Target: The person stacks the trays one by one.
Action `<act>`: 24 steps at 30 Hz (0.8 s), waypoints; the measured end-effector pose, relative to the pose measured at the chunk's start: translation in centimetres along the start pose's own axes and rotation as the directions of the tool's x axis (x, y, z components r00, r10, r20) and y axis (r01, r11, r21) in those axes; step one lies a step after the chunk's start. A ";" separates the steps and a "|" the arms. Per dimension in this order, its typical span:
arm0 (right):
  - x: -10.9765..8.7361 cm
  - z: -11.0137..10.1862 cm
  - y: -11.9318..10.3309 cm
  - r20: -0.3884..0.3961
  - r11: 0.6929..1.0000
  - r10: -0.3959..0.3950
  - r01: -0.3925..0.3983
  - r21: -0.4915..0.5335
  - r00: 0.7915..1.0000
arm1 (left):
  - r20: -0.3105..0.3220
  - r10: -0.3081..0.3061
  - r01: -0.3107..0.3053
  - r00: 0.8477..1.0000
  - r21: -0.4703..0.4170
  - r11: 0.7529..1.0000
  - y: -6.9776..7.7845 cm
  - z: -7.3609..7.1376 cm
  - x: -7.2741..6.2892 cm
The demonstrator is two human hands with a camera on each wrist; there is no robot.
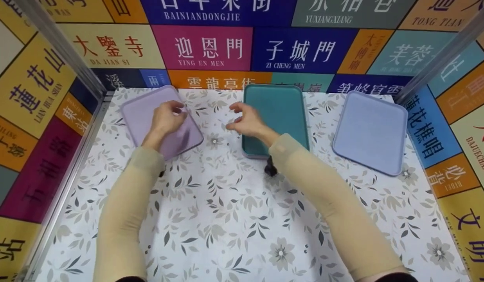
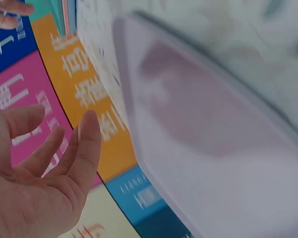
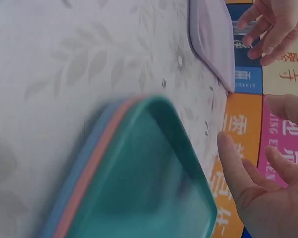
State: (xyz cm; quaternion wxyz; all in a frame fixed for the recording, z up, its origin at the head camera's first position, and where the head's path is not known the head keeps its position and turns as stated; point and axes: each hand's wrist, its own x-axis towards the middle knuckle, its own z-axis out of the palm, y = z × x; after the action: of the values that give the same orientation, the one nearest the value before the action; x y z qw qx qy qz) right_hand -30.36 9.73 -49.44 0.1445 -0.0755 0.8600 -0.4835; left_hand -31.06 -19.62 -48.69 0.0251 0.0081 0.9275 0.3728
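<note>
My left hand point(image 1: 169, 117) hovers over a pale purple tray point(image 1: 148, 105) that lies turned at an angle on the left. Its fingers are loosely bent with nothing between them, and a shadow falls on the tray below. My right hand point(image 1: 247, 121) is held above the left edge of a teal tray point(image 1: 283, 105), thumb and fingers spread apart and holding nothing. In the right wrist view, the teal tray tops a stack, with a pink tray point(image 3: 97, 171) and a blue tray point(image 3: 75, 173) under it. Both palms face each other across the gap between the trays.
A periwinkle tray point(image 1: 371, 133) lies tilted on the right of the table. White cloth with grey leaves and flowers point(image 1: 226, 219) covers the tabletop. Panels with Chinese lettering point(image 1: 202, 47) wall the back and both sides, with metal posts point(image 1: 75, 58) at the corners.
</note>
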 end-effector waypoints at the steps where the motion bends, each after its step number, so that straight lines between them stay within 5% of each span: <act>1: 0.1 0.6 -0.1 0.008 1.000 -0.002 0.002 0.010 1.000 | 0.000 -0.014 0.014 1.000 0.004 1.000 -0.4 -0.6 -0.2; 9: 0.9 4.9 -1.1 0.054 1.000 0.002 -0.003 0.028 0.999 | -0.076 -0.142 0.144 0.987 0.025 0.989 -4.2 -4.3 -1.5; 15: 1.4 7.4 -2.3 0.162 1.000 0.030 -0.030 0.001 0.986 | -0.195 -0.258 0.271 0.946 0.041 0.962 -8.3 -5.7 -2.5; 24: 2.4 9.8 -2.3 0.175 0.998 0.045 -0.051 0.032 0.984 | -0.108 -0.462 0.464 0.880 -0.014 0.886 -11.9 -6.3 -3.3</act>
State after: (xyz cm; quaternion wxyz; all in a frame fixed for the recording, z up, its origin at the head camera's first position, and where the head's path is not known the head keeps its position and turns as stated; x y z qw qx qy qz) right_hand -29.51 -0.04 -52.70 0.2320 -0.0941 0.8367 -0.4871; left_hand -28.09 -32.67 -52.31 0.0629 -0.2337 0.9048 0.3503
